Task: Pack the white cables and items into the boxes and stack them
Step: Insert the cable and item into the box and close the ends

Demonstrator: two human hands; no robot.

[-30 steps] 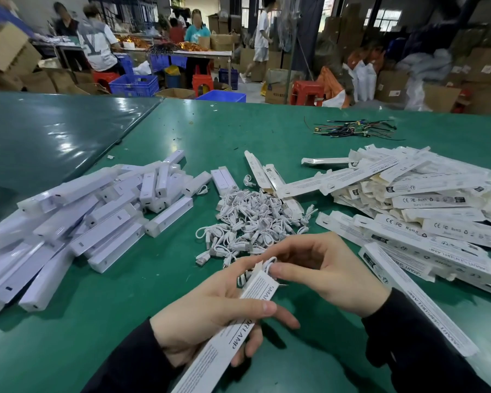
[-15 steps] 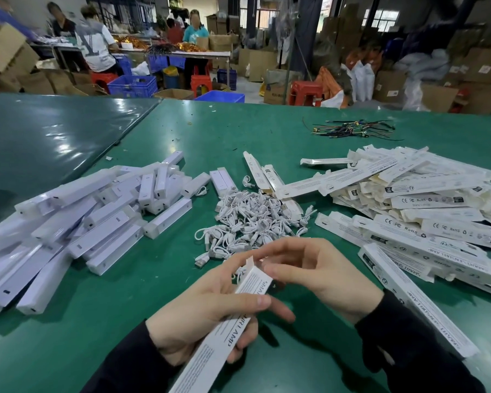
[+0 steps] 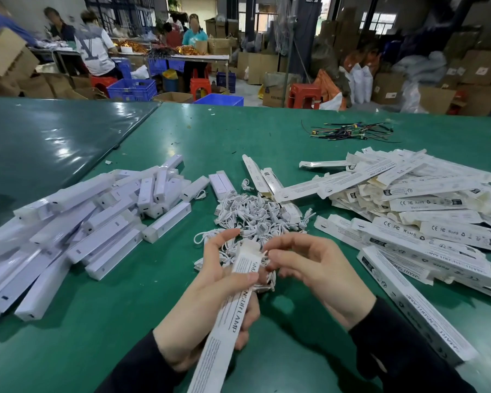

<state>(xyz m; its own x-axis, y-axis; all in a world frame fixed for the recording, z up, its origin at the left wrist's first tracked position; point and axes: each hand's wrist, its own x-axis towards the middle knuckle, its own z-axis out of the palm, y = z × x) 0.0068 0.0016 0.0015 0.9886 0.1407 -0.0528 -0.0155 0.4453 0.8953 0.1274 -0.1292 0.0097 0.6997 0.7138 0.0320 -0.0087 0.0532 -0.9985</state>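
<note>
The person's left hand (image 3: 210,302) grips a long white box (image 3: 224,330), thumb laid across its printed face and fingers curled round behind it; the box runs from its open far end, flap up, down past the near edge of the view, so its lower end is cut off. The right hand (image 3: 318,273) sits just beside that open end, fingers bent, the tips close on a white cable (image 3: 267,282) that hangs at the mouth of the box; whether it is actually pinched I cannot tell, since the fingers cover the contact. How much of the cable sits inside the box is hidden. Just beyond the hands lies a tangled heap of white cables (image 3: 255,217) on the green table (image 3: 111,321). To the left a pile of white lamp bars (image 3: 77,222) spills out of view at the edge. To the right a heap of flat printed boxes (image 3: 425,211) also runs out of view. Far on the table is a small bundle of dark wires (image 3: 352,131), too fine to read. Beyond the table, workers (image 3: 94,49) sit at benches, blurred.
</note>
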